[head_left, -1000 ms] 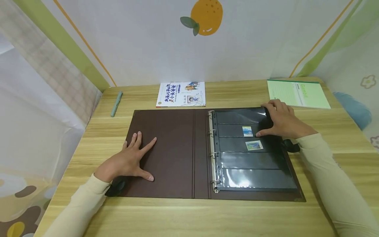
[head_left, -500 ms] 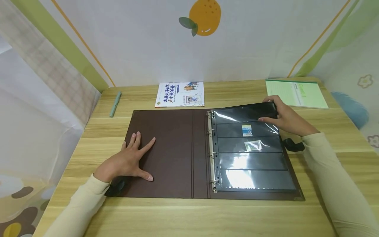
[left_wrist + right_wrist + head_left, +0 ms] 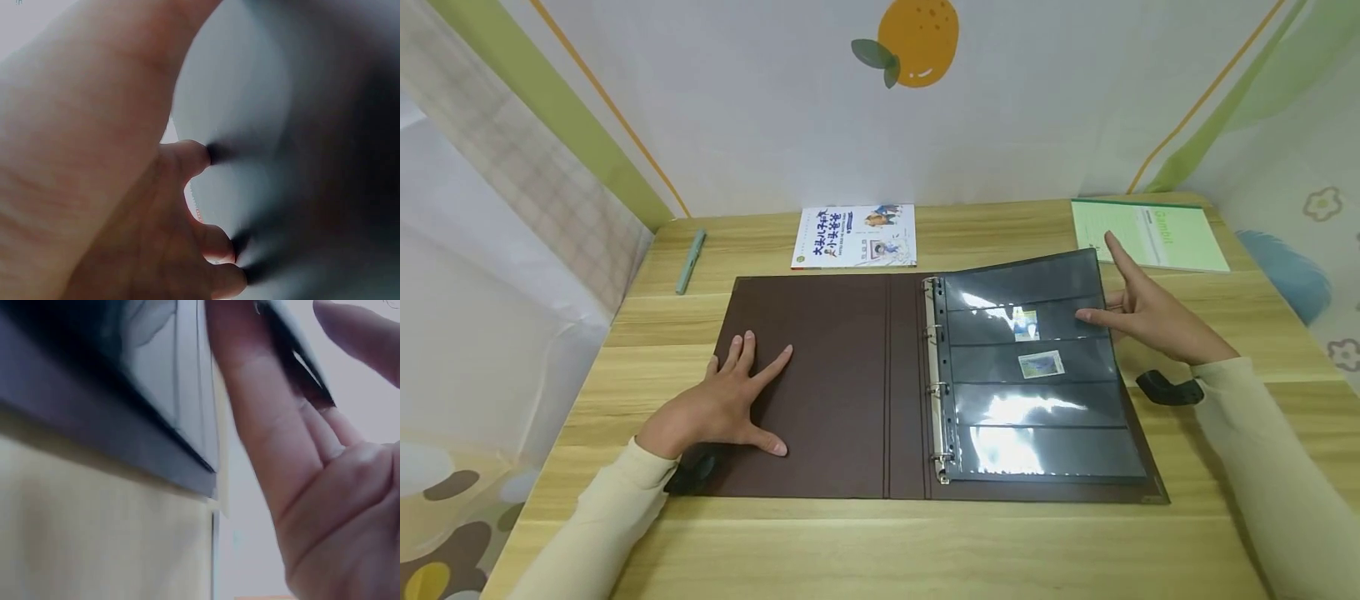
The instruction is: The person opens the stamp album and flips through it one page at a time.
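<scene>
Head view: binder (image 3: 820, 383) lies open, that part done. On its right side, page (image 3: 1086, 362) raised along the far right; lift looks partial, page not yet over. Left hand (image 3: 726, 408) on binder's left side, fingers spread wide. Right hand (image 3: 1157, 321) at binder's right edge: thumb before page, fingers behind; pinching or propping, cannot tell. Upper stamp (image 3: 1025, 323) glare-washed, lower stamp (image 3: 1041, 364) clearer. Page's back hidden; left wrist view mostly blur.
</scene>
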`<state>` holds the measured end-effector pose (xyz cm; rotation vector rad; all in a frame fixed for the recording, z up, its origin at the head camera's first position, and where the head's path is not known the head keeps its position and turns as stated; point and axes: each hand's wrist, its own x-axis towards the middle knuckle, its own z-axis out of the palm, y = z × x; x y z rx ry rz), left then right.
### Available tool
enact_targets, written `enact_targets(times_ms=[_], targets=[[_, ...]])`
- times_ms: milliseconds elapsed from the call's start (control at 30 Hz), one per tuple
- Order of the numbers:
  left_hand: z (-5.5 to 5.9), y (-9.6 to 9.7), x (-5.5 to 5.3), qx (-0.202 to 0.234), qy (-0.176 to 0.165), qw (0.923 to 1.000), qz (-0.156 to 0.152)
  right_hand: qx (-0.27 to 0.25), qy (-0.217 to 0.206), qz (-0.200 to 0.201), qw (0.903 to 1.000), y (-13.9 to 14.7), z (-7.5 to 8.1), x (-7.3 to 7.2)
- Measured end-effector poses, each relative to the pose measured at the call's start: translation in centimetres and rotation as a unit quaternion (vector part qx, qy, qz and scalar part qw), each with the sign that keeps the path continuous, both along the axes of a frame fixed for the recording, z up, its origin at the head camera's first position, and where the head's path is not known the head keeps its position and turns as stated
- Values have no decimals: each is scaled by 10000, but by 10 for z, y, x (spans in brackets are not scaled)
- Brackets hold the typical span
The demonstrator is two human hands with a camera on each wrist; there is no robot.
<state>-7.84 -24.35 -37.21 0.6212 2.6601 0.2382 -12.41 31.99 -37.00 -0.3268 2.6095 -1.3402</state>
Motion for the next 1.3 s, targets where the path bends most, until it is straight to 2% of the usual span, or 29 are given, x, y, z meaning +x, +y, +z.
enact_targets(times_ms=[267, 400, 533, 633, 700, 767, 833, 967, 1133, 1167, 1233, 1267, 1300], targets=[[0, 1, -1, 47, -115, 9999, 70, 202, -314, -30, 9993, 0, -7, 30], [0, 0, -1, 64, -154, 9998, 122, -97, -232, 115, 9996, -4, -6, 39], [0, 0, -1, 80, -184, 9997, 123, -797, -159, 369, 9960, -9, -1, 43], [0, 0, -1, 73, -217, 9997, 126, -1805, -392, 595, 9810, -15, 6, 43], [-1, 0, -1, 60, -226, 9996, 131, -2511, -635, 726, 9631, -19, 12, 42], [-1, 0, -1, 64, -207, 9997, 116, -3007, -755, 846, 9470, -25, 19, 41], [-1, 0, -2, 47, -194, 9997, 113, -3276, -805, 970, 9364, -32, 27, 39], [0, 1, -1, 29, -167, 9998, 104, -3399, -717, 1069, 9316, -46, 43, 36], [2, 2, 0, 51, -109, 9999, 37, -3975, -914, 1382, 9025, -66, 58, 33], [2, 2, 0, 63, -90, 9999, 19, -4047, -899, 1400, 8992, -70, 60, 32], [2, 1, 0, 57, -75, 10000, 5, -4064, -782, 1344, 9004, -78, 65, 32], [2, 1, 0, 51, -76, 10000, 9, -4029, -696, 1282, 9035, -82, 67, 32], [1, 1, 0, 46, -78, 10000, 17, -3912, -551, 1174, 9111, -87, 69, 32]])
